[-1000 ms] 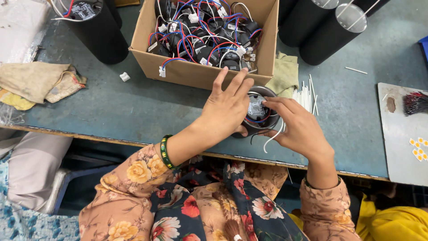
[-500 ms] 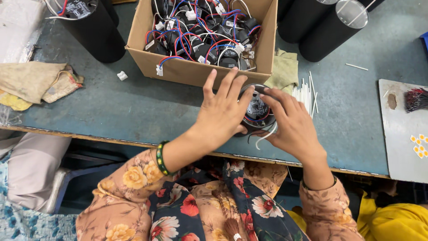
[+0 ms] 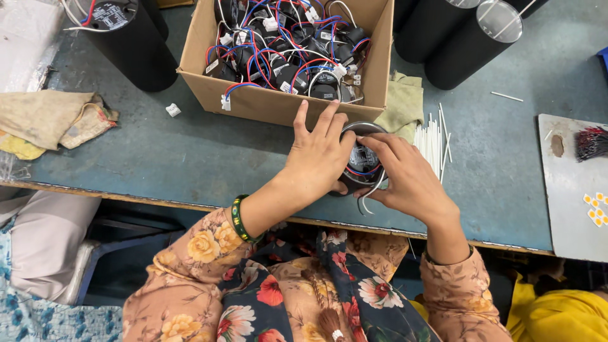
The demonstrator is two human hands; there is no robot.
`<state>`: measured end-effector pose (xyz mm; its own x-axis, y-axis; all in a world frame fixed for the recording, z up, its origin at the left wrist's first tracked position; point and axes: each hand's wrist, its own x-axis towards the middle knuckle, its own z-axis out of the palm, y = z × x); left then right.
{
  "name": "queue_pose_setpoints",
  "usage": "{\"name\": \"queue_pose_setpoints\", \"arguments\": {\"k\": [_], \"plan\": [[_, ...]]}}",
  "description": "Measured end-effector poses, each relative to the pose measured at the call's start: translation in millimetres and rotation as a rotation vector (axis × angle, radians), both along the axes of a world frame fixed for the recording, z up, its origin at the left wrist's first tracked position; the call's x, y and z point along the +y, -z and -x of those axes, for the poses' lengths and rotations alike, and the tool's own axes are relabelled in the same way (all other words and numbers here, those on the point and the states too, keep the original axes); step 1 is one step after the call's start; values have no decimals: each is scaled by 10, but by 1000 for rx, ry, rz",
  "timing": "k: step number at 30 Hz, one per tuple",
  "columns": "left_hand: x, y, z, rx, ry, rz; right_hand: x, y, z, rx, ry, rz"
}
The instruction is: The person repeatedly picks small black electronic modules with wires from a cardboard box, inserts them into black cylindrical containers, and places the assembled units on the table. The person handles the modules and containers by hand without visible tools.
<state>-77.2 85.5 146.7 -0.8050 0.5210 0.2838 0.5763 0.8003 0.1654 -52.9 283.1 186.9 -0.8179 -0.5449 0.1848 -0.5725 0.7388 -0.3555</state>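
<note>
A round black cylinder housing point(image 3: 361, 158) stands on the blue-grey table point(image 3: 158, 152) near its front edge, with a small black part and red, blue and white wires in its open top. My left hand point(image 3: 316, 158) wraps its left side, fingers spread over the rim. My right hand point(image 3: 405, 180) grips its right side, with the fingers reaching over the top onto the part inside. White wires hang out below the housing between my hands.
A cardboard box point(image 3: 278, 104) full of black wired parts stands just behind. Black cylinders stand at back left point(image 3: 130, 44) and back right point(image 3: 468, 41). White sticks point(image 3: 430, 139), a green cloth point(image 3: 402, 104), rags point(image 3: 54, 120) and a grey tray point(image 3: 567, 190) lie around.
Both hands have stayed on the housing. My right fingers have shifted further over its top, and my left fingers have spread along the rim.
</note>
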Motion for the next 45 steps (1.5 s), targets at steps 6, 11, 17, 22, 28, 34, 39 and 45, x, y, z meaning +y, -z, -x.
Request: {"name": "queue_pose_setpoints", "arguments": {"k": [6,11,17,22,28,34,39,45], "plan": [[-100,124,-213,24,2,-211,94,237,-139,259,24,62],[-147,180,-247,-96,73,-465,299,576,-277,342,144,277],[-2,269,-169,-204,117,-718,295,1242,-491,152,382,487],[-67,412,-235,-158,55,-831,281,1669,-566,96,453,508],[-642,536,-441,-8,-153,-1154,302,1767,-535,116,417,530],[-1845,588,-624,342,-546,-987,240,1762,-514,189,407,404],[-2930,667,-379,553,-753,-801,201,1769,-539,217,409,371],[-3858,616,562,841,-804,-909,138,1758,-536,250,402,343]]}}
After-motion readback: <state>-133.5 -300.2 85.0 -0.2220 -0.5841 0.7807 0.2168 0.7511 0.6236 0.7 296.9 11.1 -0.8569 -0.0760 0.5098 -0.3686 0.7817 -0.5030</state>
